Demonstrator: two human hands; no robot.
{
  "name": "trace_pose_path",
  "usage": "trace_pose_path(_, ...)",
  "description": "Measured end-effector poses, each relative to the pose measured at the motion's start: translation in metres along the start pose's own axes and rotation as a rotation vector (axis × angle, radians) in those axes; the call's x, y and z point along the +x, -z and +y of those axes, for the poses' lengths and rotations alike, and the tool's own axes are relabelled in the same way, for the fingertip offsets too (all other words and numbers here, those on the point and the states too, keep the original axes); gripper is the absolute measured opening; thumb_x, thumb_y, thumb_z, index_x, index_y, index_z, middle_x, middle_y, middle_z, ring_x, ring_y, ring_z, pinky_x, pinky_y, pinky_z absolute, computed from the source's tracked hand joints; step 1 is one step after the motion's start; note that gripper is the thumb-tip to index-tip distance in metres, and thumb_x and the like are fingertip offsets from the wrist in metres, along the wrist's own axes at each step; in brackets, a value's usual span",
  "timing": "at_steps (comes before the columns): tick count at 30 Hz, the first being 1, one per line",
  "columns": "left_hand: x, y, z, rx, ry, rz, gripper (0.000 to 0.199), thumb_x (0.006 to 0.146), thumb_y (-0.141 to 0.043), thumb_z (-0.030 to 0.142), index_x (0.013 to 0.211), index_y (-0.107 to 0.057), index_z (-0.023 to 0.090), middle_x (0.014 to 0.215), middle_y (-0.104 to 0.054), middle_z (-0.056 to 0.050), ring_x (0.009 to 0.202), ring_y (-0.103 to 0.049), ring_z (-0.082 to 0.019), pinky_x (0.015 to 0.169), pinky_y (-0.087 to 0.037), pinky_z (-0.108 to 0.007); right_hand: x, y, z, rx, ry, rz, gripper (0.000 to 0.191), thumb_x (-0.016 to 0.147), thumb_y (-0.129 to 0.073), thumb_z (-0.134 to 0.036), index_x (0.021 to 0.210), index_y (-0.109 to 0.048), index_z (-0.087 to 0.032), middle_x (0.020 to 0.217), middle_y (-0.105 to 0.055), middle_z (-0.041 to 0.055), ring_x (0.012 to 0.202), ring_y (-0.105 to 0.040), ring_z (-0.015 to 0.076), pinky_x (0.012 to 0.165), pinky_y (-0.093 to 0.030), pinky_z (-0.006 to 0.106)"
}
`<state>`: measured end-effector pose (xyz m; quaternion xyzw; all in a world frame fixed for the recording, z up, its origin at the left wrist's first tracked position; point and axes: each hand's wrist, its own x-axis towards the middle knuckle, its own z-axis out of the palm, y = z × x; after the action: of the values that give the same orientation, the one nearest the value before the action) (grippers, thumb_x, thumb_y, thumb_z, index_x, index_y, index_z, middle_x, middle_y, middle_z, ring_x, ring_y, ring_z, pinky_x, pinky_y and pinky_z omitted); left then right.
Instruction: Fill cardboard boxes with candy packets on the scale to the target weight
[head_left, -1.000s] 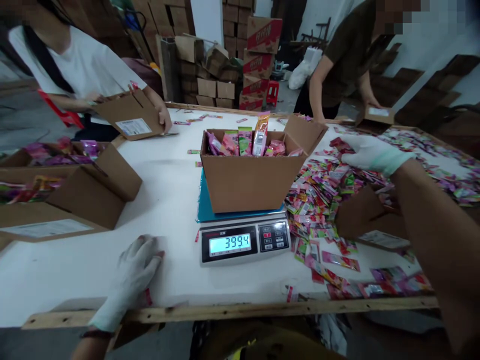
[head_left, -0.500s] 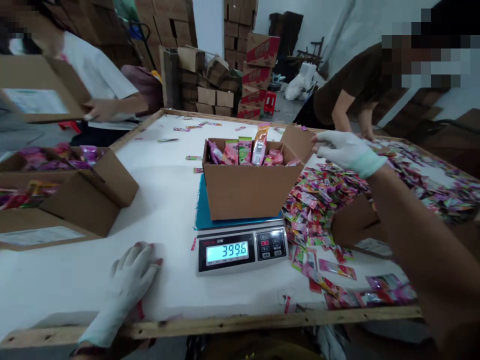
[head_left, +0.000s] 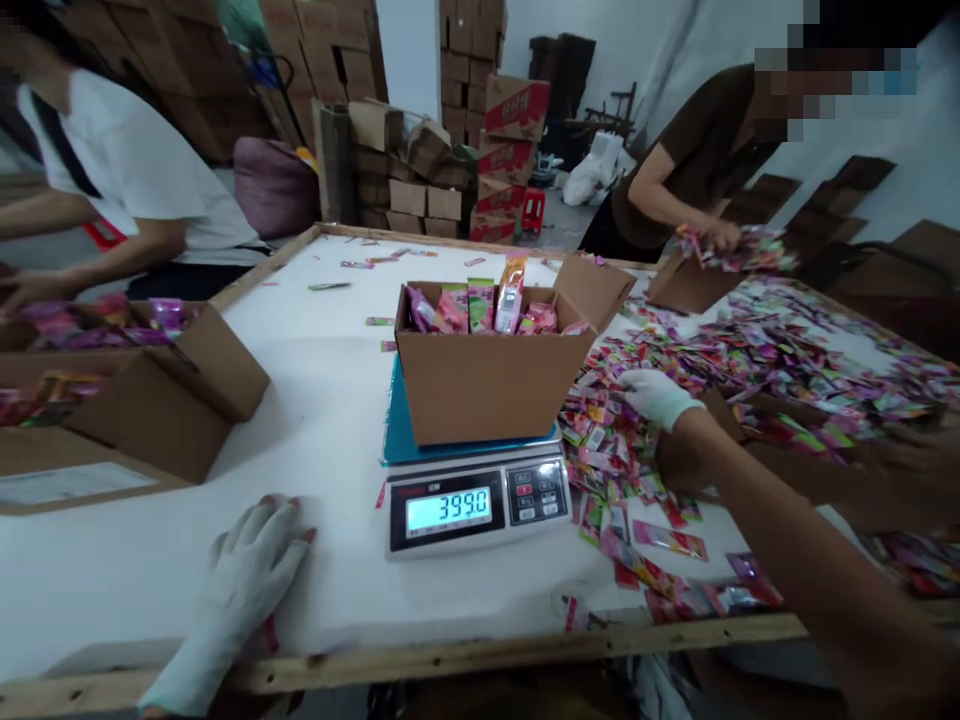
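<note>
Head view: sachet pile (head_left: 596, 412) at right hand (head_left: 658, 398), fingers part-curled, hold unclear; carton (head_left: 487, 390) just leftward. Left hand (head_left: 251, 570) farther from pile, loosely spread, seemingly empty.

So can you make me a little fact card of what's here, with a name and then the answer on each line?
left hand: white-gloved hand, resting on the white table
right hand: white-gloved hand, at the pile of small colourful packets
machine: digital scale, screen lit, digits 3990, dot hard to read
on the machine: open cardboard box with packets poking out
far left: open boxes holding packets
helpers: person in white shirt; person in dark shirt handling packets
</note>
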<state>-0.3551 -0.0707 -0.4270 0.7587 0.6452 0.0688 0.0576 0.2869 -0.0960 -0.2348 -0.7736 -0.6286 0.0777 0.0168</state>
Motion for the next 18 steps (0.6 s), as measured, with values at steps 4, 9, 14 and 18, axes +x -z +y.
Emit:
trace_pose_path(4,0.004,-0.015,-0.013,-0.021,-0.004,0.062,0.070,0.105,-0.027,0.054,0.142,-0.069,0.013,0.163,-0.061,-0.024,0.157,-0.054,-0.041,0.125,-0.049,-0.064,-0.007,0.081,0.010,0.099,0.038,0.257,0.025,0.100,-0.066,-0.039,0.077,-0.064,-0.030,0.077,-0.070,0.0077,0.078,-0.068,0.0288,0.083,-0.063,0.048)
trace_pose_path(9,0.006,-0.018,-0.018,-0.035,-0.010,0.062,0.067,0.104,-0.029,0.049,0.141,-0.072,0.012,0.164,-0.061,-0.025,0.157,-0.054,-0.044,0.125,-0.050,-0.067,-0.017,0.153,-0.057,0.615,0.359,0.720,0.024,0.090,-0.080,-0.041,0.103,-0.078,-0.022,0.089,-0.078,0.0064,0.073,-0.067,0.0191,0.073,-0.062,0.038)
trace_pose_path(14,0.004,-0.018,-0.020,-0.048,0.002,0.074,0.063,0.103,-0.035,0.046,0.142,-0.073,0.013,0.165,-0.060,-0.024,0.157,-0.055,-0.043,0.127,-0.049,-0.066,0.002,0.170,-0.139,0.727,0.617,0.649,0.015,0.087,-0.082,-0.031,0.097,-0.079,-0.020,0.098,-0.079,0.0056,0.094,-0.074,0.0217,0.093,-0.068,0.041)
trace_pose_path(18,0.005,-0.020,-0.015,-0.107,0.012,0.100,0.057,0.100,-0.043,0.047,0.136,-0.075,0.017,0.160,-0.065,-0.022,0.155,-0.058,-0.042,0.127,-0.051,-0.064,0.007,0.157,-0.155,0.660,0.571,0.627,0.006,0.088,-0.075,-0.019,0.091,-0.078,-0.024,0.091,-0.077,0.0029,0.093,-0.074,0.0221,0.096,-0.068,0.041)
